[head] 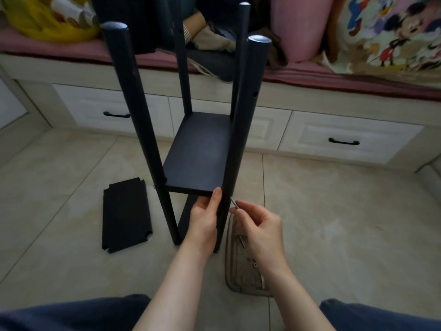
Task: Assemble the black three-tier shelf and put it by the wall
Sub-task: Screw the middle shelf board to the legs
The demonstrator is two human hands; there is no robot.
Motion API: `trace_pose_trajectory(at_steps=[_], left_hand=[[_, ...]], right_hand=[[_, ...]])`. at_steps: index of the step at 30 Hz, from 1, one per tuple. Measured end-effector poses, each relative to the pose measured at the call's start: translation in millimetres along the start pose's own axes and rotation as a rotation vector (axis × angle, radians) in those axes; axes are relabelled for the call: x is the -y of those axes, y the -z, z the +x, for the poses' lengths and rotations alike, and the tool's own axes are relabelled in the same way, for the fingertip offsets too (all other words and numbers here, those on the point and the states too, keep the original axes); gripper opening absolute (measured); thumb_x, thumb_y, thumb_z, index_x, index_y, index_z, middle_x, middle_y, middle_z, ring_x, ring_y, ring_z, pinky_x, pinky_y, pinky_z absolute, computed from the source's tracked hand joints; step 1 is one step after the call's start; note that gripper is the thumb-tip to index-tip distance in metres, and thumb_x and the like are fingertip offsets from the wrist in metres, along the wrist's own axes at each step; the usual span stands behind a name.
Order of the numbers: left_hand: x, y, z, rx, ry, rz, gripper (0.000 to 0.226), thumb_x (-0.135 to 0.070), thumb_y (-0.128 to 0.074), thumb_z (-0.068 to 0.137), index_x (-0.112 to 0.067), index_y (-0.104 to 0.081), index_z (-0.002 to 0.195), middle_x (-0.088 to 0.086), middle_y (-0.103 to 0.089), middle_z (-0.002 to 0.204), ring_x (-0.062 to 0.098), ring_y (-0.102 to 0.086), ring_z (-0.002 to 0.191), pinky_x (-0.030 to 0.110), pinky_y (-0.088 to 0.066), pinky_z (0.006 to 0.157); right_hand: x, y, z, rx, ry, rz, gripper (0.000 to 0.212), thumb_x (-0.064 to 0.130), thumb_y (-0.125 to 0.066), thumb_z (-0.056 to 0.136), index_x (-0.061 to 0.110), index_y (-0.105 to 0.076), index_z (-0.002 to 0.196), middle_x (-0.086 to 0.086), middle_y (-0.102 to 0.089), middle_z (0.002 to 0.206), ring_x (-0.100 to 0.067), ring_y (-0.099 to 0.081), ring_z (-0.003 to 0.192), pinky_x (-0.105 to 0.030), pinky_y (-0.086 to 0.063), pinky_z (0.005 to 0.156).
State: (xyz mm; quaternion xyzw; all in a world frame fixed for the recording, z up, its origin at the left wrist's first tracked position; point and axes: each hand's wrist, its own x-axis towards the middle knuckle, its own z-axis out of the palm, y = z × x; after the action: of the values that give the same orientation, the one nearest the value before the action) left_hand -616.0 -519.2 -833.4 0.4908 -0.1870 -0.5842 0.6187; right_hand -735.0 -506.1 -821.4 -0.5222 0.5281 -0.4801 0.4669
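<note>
Pinching a slim metal rod point(233, 202), key or bolt, hard telling, tight in the right hand point(260, 225) fingertips, aiming its tip at the near post point(241, 130) just ahead. Gripping that same post with the left hand point(205, 216) right alongside, thumb reaching up to the middle board point(200, 154). Probably worth holding the board level and the rod square before turning. Leaving the hardware tray point(238, 278) just under the right wrist and the spare board point(125, 215) flat on the floor, well beyond the left hand.
</note>
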Motion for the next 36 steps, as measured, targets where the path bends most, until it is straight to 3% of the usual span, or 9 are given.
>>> trace_pose_trajectory(at_steps=[3,9,13,19,26,32,36], left_hand=[[0,-1,0,-0.01,-0.003,-0.013,0.057,-0.04,-0.065,0.081,-0.005,-0.063,0.127,0.016,-0.071,0.12,0.029,-0.068,0.112,0.037,-0.055,0.097],[4,-3,2,0.0,-0.02,-0.07,0.059,-0.035,-0.064,0.083,-0.001,-0.06,0.131,0.02,-0.067,0.124,0.033,-0.065,0.116,0.043,-0.05,0.104],[6,0,4,0.023,-0.035,-0.081,0.057,-0.034,-0.064,0.084,-0.002,-0.061,0.13,0.021,-0.068,0.123,0.033,-0.065,0.115,0.041,-0.049,0.104],[10,1,7,0.036,-0.028,-0.121,0.056,-0.034,-0.064,0.084,-0.002,-0.061,0.13,0.018,-0.069,0.116,0.029,-0.065,0.11,0.042,-0.047,0.106],[11,0,12,0.017,-0.009,-0.198,0.058,-0.03,-0.066,0.082,0.001,-0.06,0.131,0.016,-0.068,0.111,0.028,-0.063,0.105,0.04,-0.046,0.101],[13,0,14,0.042,0.002,-0.199,0.06,-0.03,-0.067,0.084,0.0,-0.058,0.135,0.018,-0.064,0.118,0.032,-0.059,0.114,0.049,-0.039,0.112],[15,1,15,0.048,0.009,-0.2,0.052,-0.031,-0.068,0.082,-0.006,-0.064,0.127,0.016,-0.067,0.116,0.032,-0.06,0.114,0.049,-0.04,0.112]], right_hand=[[-1,0,1,-0.007,-0.018,0.002,0.018,0.011,-0.069,0.091,0.021,-0.073,0.105,0.005,-0.077,0.093,-0.004,-0.071,0.092,-0.024,-0.057,0.084],[2,-3,4,-0.019,-0.007,-0.034,0.018,0.012,-0.069,0.091,0.016,-0.075,0.107,0.009,-0.076,0.09,-0.002,-0.07,0.083,-0.015,-0.053,0.071],[3,-4,5,-0.011,0.021,-0.081,0.019,0.014,-0.069,0.091,0.017,-0.076,0.109,0.014,-0.075,0.089,0.001,-0.069,0.083,-0.011,-0.051,0.07],[5,-9,11,-0.003,0.021,-0.078,0.021,0.014,-0.07,0.091,0.016,-0.075,0.111,0.01,-0.075,0.093,-0.002,-0.071,0.084,-0.019,-0.057,0.076],[4,-9,14,-0.001,-0.002,-0.021,0.014,0.011,-0.071,0.089,0.021,-0.072,0.099,0.01,-0.075,0.087,0.0,-0.071,0.084,-0.014,-0.054,0.07],[2,-6,17,-0.003,0.001,-0.011,0.012,0.01,-0.072,0.088,0.016,-0.074,0.098,0.007,-0.076,0.085,-0.005,-0.072,0.082,-0.018,-0.056,0.071],[0,-5,19,-0.01,0.029,-0.06,0.014,0.008,-0.072,0.088,0.018,-0.075,0.097,0.01,-0.075,0.083,-0.004,-0.072,0.079,-0.019,-0.057,0.07]])
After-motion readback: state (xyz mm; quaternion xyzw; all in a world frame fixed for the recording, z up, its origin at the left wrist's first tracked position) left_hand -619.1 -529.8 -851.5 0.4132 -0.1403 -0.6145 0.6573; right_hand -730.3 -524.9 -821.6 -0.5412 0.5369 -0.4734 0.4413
